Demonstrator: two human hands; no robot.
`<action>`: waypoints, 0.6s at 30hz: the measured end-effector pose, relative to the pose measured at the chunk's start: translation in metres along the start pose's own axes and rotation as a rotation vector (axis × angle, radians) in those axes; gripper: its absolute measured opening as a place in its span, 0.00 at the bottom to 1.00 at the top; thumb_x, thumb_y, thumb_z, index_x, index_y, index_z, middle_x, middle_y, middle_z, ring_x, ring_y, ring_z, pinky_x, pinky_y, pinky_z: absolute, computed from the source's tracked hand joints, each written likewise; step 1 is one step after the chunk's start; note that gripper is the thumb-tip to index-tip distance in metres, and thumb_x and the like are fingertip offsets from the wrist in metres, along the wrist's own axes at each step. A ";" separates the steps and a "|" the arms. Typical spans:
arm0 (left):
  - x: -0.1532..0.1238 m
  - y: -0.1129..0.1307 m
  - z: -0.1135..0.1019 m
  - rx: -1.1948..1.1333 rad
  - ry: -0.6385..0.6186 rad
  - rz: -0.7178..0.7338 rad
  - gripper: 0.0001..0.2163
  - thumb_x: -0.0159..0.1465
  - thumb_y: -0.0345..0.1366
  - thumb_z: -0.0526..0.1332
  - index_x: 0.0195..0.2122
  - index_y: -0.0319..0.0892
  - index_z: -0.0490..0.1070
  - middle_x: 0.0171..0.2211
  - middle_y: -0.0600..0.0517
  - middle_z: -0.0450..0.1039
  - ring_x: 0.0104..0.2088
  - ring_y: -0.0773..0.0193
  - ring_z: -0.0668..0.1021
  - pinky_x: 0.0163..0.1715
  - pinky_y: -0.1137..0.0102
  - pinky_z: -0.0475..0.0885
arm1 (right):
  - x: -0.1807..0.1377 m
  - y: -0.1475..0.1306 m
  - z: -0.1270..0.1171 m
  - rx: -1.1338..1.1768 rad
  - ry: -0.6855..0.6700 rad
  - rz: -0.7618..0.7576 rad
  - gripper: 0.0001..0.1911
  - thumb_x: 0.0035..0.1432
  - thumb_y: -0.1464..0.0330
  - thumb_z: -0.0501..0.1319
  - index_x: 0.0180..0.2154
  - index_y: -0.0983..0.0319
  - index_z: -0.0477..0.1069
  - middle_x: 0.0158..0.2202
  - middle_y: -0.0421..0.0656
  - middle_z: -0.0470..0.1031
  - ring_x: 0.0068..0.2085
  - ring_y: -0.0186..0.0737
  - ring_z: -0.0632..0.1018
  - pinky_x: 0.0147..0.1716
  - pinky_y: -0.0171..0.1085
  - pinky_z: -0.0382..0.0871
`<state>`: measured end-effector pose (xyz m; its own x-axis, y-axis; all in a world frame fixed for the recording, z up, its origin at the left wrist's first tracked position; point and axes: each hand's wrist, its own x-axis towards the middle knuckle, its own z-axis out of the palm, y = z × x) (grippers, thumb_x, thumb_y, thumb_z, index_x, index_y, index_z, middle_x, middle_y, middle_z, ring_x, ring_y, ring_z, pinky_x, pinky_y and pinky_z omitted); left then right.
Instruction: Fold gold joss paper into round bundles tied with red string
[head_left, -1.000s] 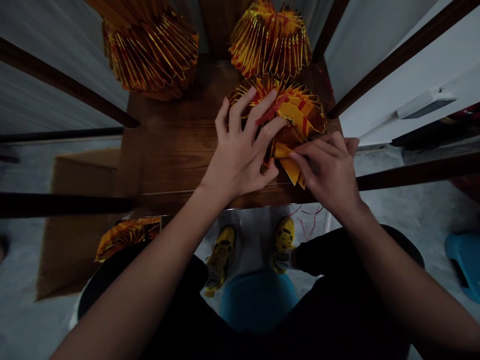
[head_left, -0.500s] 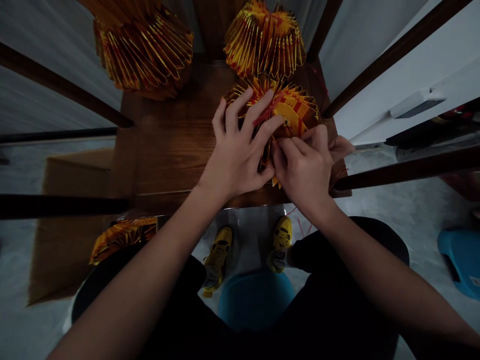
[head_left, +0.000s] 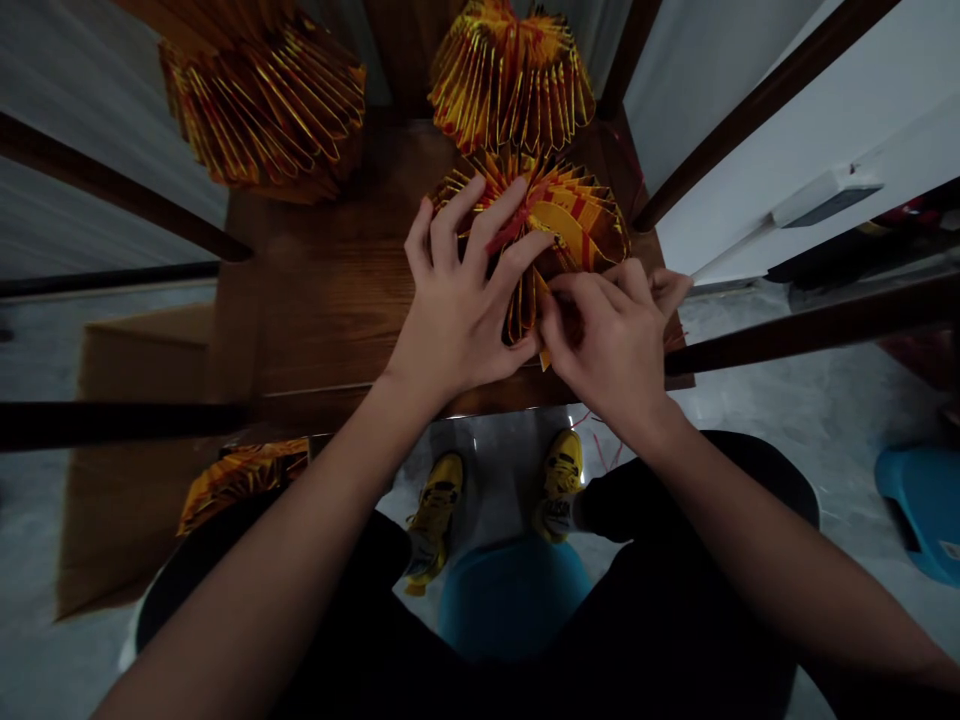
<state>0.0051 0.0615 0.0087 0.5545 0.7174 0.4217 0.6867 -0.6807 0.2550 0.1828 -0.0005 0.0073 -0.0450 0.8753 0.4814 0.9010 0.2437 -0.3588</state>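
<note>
A pleated gold-and-red paper ornament (head_left: 581, 225) lies fanned into a round on the wooden seat, with red string across its middle. My left hand (head_left: 461, 290) rests over its left side, fingers spread on the folds and thumb toward the near edge. Thumb and index finger of my right hand (head_left: 611, 325) pinch a fold at the near edge of the ornament. The right hand's other fingers curl beside it and hide part of the paper.
Two more pleated paper ornaments stand at the back of the wooden seat (head_left: 322, 300), one left (head_left: 262, 110), one right (head_left: 514, 85). Dark bars flank the seat. Below are a cardboard box (head_left: 135, 470), another folded paper piece (head_left: 240, 480) and blue stools (head_left: 514, 600).
The right thumb and index finger have shifted slightly, and more of the near folds shows between the hands. The left hand stays spread on the ornament. The whole view has shifted a little.
</note>
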 end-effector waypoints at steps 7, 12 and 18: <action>-0.001 -0.002 0.017 -0.015 0.063 -0.023 0.35 0.65 0.60 0.68 0.70 0.56 0.64 0.81 0.49 0.51 0.80 0.33 0.50 0.78 0.34 0.36 | -0.019 0.012 -0.007 0.603 0.009 0.086 0.17 0.65 0.78 0.58 0.51 0.57 0.71 0.48 0.45 0.79 0.50 0.43 0.82 0.53 0.46 0.79; -0.001 0.000 0.022 -0.001 0.067 -0.059 0.34 0.65 0.59 0.68 0.69 0.56 0.64 0.81 0.49 0.50 0.81 0.33 0.48 0.78 0.35 0.33 | -0.019 0.019 -0.007 0.793 -0.042 0.122 0.17 0.64 0.80 0.58 0.49 0.56 0.70 0.49 0.43 0.78 0.47 0.41 0.83 0.51 0.45 0.80; -0.002 -0.004 0.017 -0.031 0.056 -0.010 0.35 0.65 0.55 0.68 0.71 0.56 0.62 0.81 0.49 0.50 0.81 0.32 0.48 0.78 0.34 0.35 | -0.004 0.035 -0.022 0.420 -0.182 -0.210 0.16 0.64 0.80 0.59 0.45 0.56 0.76 0.45 0.44 0.84 0.50 0.50 0.80 0.52 0.52 0.77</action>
<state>0.0095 0.0654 -0.0082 0.5198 0.7156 0.4666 0.6769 -0.6782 0.2860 0.2244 -0.0047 0.0106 -0.3150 0.8387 0.4442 0.6148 0.5369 -0.5777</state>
